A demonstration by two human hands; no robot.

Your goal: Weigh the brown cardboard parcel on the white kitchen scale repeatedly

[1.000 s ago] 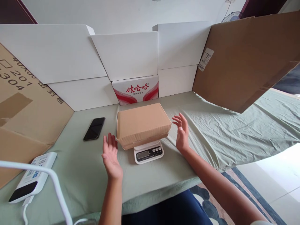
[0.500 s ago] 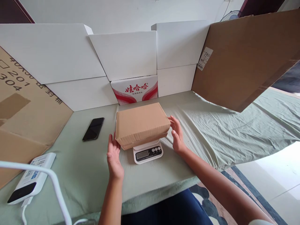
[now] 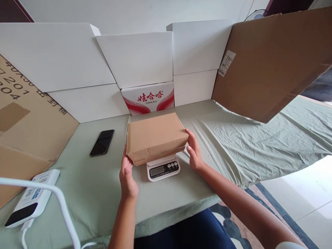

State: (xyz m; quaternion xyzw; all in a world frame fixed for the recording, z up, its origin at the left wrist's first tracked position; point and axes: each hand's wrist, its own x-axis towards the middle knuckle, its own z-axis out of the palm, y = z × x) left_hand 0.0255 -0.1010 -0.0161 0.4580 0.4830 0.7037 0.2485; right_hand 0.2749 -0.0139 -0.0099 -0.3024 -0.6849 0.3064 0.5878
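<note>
A brown cardboard box is being supported on a small white scale near the desk middle, its edges overhanging the scale all around. It is being clasped at both ends: the left hand is being pressed to its 9 o'clock end, the right hand to its 3 o'clock end, fingers spread flat. Open cloth is being left free at 3 o'clock. A black phone is lying at 9 o'clock, well apart; white cartons are standing close at 12 o'clock.
</note>
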